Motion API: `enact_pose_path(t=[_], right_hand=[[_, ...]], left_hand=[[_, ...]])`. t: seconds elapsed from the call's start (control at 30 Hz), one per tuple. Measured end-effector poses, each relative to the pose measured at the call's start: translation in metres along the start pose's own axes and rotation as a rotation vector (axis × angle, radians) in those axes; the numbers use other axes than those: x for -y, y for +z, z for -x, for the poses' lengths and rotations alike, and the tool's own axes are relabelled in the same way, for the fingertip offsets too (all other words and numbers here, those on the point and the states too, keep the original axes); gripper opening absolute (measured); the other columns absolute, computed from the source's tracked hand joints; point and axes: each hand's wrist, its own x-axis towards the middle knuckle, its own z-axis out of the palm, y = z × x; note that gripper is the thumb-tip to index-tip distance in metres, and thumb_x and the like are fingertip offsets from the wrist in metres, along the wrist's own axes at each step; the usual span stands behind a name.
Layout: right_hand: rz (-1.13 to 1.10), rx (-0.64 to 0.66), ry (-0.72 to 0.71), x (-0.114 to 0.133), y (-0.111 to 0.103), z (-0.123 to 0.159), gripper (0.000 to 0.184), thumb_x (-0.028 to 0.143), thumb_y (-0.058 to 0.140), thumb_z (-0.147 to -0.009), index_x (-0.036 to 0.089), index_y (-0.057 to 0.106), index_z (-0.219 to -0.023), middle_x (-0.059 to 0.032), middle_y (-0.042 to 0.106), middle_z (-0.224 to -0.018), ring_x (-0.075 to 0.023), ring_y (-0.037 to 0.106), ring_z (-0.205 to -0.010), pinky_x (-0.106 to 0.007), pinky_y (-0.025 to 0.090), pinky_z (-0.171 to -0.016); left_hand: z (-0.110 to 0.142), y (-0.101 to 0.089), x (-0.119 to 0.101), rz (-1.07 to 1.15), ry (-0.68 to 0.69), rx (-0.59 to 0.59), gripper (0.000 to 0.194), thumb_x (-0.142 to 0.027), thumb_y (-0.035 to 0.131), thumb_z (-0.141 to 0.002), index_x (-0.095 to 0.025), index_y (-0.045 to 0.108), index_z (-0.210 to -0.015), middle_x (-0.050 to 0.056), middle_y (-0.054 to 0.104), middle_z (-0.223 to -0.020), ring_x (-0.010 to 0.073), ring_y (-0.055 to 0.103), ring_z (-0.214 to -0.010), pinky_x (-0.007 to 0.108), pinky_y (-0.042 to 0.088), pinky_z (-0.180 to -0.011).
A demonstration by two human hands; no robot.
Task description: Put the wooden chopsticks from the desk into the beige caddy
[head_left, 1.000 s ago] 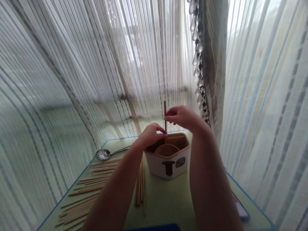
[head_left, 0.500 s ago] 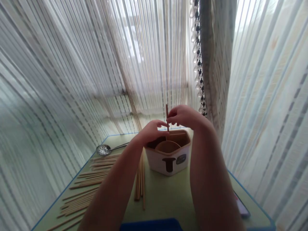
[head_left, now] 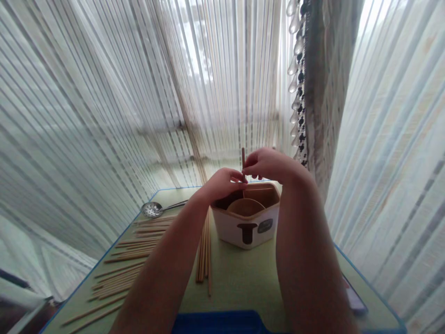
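Observation:
A white holder (head_left: 248,227) with brown inner compartments and a dark mark on its front stands on the green table (head_left: 236,283). Above its rim my right hand (head_left: 267,164) pinches a wooden chopstick (head_left: 243,157) that stands upright, its lower end hidden behind my fingers. My left hand (head_left: 222,183) is curled beside it at the holder's left edge, its fingertips touching the same chopstick.
Many loose wooden chopsticks (head_left: 128,273) lie spread on the table's left half, with a small bundle (head_left: 205,250) beside my left forearm. A metal slotted spoon (head_left: 153,209) lies at the far left. Striped sheer curtains surround the table. A blue object (head_left: 222,322) sits at the near edge, a phone (head_left: 352,297) on the right.
Both hands stay at the holder with the chopstick upright; my left fingers have closed in to the stick. The view has shifted slightly, so everything sits a little further right.

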Motion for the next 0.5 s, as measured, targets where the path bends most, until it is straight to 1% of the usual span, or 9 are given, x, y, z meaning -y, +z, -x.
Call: enact_pose_path(t=[0.13,0.23,0.3,0.37,0.43,0.5], right_hand=[[0.068,0.052,0.038,0.004,-0.003,0.001,0.008,0.02,0.062,-0.069,0.014,0.068,-0.069,-0.001,0.061,-0.056,-0.0118,0.056,-0.054,-0.022,0.041,-0.047],[0.118,0.049,0.063,0.007,-0.004,0.004,0.009,0.02,0.063,-0.069,0.014,0.07,-0.071,-0.0016,0.061,-0.056,-0.0125,0.056,-0.054,-0.023,0.041,-0.048],[0.136,0.043,0.087,0.009,-0.007,0.008,0.011,0.021,0.063,-0.07,0.015,0.071,-0.073,-0.0019,0.062,-0.057,-0.0132,0.057,-0.054,-0.024,0.041,-0.048],[0.144,0.017,0.114,0.01,-0.011,0.013,0.012,0.022,0.064,-0.071,0.015,0.072,-0.077,-0.002,0.062,-0.057,-0.0138,0.057,-0.054,-0.024,0.04,-0.048],[0.151,-0.032,0.116,0.01,-0.016,0.02,0.014,0.023,0.065,-0.07,0.016,0.073,-0.079,-0.002,0.063,-0.057,-0.0143,0.057,-0.054,-0.025,0.041,-0.048],[0.169,-0.104,0.092,0.007,-0.02,0.026,0.014,0.024,0.066,-0.07,0.016,0.073,-0.079,-0.0022,0.063,-0.056,-0.0142,0.057,-0.052,-0.026,0.041,-0.049]], left_hand=[[0.001,0.0,-0.004,-0.028,-0.049,0.021,0.02,-0.03,0.066,-0.072,-0.014,0.07,-0.083,0.006,0.071,-0.08,0.0165,0.064,-0.077,0.03,0.05,-0.074],[0.002,0.0,-0.009,-0.055,-0.088,0.034,0.019,-0.029,0.066,-0.071,-0.014,0.07,-0.083,0.006,0.071,-0.079,0.0167,0.065,-0.076,0.03,0.049,-0.073],[0.004,-0.004,-0.012,-0.092,-0.098,0.027,0.026,-0.033,0.069,-0.069,-0.014,0.07,-0.086,0.007,0.071,-0.084,0.0181,0.065,-0.08,0.03,0.049,-0.075],[0.008,-0.013,-0.018,-0.166,-0.097,0.008,0.038,-0.041,0.072,-0.065,-0.015,0.069,-0.092,0.008,0.071,-0.091,0.0208,0.065,-0.089,0.031,0.049,-0.078],[0.018,-0.025,-0.023,-0.271,-0.112,-0.033,0.046,-0.048,0.074,-0.061,-0.017,0.069,-0.095,0.008,0.07,-0.096,0.0235,0.063,-0.095,0.033,0.048,-0.081],[0.033,-0.037,-0.028,-0.367,-0.147,-0.142,0.047,-0.05,0.073,-0.06,-0.018,0.069,-0.094,0.009,0.07,-0.096,0.0246,0.063,-0.094,0.034,0.047,-0.081]])
